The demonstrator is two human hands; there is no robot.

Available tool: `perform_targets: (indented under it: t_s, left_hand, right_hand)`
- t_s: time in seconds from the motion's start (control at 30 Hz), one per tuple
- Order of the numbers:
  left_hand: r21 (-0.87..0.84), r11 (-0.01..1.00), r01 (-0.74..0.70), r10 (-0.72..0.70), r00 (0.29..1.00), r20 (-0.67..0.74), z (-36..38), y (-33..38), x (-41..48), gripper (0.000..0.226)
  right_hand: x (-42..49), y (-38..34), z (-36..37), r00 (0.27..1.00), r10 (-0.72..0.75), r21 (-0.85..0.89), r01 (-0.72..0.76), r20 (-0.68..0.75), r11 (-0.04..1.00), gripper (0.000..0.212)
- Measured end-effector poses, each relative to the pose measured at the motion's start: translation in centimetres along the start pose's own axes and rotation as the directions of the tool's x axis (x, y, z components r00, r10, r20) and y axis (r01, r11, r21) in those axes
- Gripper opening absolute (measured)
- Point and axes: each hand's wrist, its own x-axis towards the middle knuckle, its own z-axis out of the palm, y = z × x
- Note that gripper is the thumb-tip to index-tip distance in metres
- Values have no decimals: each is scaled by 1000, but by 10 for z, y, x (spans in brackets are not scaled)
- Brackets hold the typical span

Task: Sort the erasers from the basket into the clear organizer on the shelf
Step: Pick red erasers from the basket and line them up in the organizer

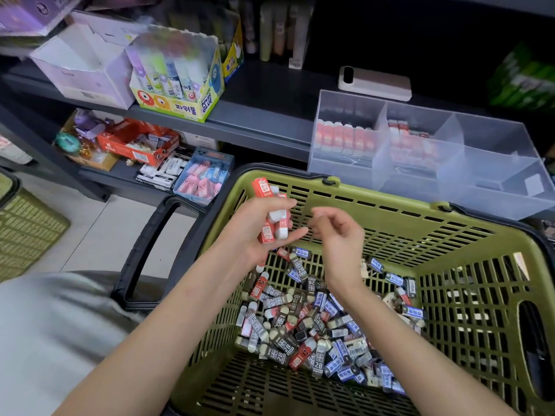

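A green plastic basket (390, 205) stands in front of me with a heap of loose erasers (315, 328) in red, black and blue sleeves on its floor. My left hand (255, 229) is raised over the basket's left wall and grips a bunch of red-sleeved erasers (271, 211). My right hand (339, 232) hovers just to its right with fingers loosely curled and nothing in it. The clear organizer (492, 187) sits on the grey shelf beyond the basket. Its two left compartments hold rows of red erasers (345, 136); the right compartments look almost bare.
A glue-stick display box (177, 94) and white boxes (81, 67) stand on the shelf at left. A phone-like device (375, 84) lies behind the organizer. The lower shelf holds stationery boxes (204, 178). Another green basket (27, 229) is at far left. The basket's black handle (150, 250) hangs left.
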Motion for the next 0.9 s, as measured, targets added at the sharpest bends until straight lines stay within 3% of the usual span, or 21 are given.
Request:
perform_targets:
  t_s: [0.07,0.13,0.2,0.3,0.37,0.47,0.5,0.57,0.63,0.7,0.77,0.9]
  left_hand:
    - [-28,999,-20,20,1000,17,-2,5,-2,10]
    - [-71,995,-77,83,993,86,-4,12,-4,11]
    - [-182,977,-108,142,973,181,-8,19,-6,14]
    - [-319,942,-107,195,945,261,-13,25,-8,13]
    - [-346,932,-104,204,942,266,-15,26,-8,11]
    - [-343,934,-104,208,936,283,-14,27,-10,13]
    - [-336,936,-107,209,936,282,-14,27,-10,13]
    - [-331,937,-111,209,937,278,-14,28,-10,11]
    - [-328,937,-115,212,937,277,-14,29,-10,11]
    - [-330,937,-116,214,936,278,-15,28,-11,12]
    - [-328,937,-117,213,937,275,-15,28,-10,11]
    - [-315,941,-123,217,934,284,-15,27,-10,13]
  right_hand:
    - [7,37,5,989,49,-469,21,137,883,13]
    - [9,73,11,945,153,-784,142,289,605,22]
    - [10,100,17,924,179,-885,248,339,395,36]
    - [11,116,22,922,121,-913,334,369,235,35]
    - [9,119,22,915,49,-895,379,400,236,29]
    - [0,116,22,894,-99,-781,432,437,451,22]
    - [-5,113,24,889,-66,-722,409,453,558,20]
    - [-12,110,30,850,145,-657,272,507,703,17]
    - [-13,109,36,749,396,-722,155,531,674,22]
    - [-11,108,41,706,500,-774,109,502,624,35]
    - [-10,106,47,720,499,-791,113,482,601,43]
    - [-22,105,60,756,465,-812,147,461,565,36]
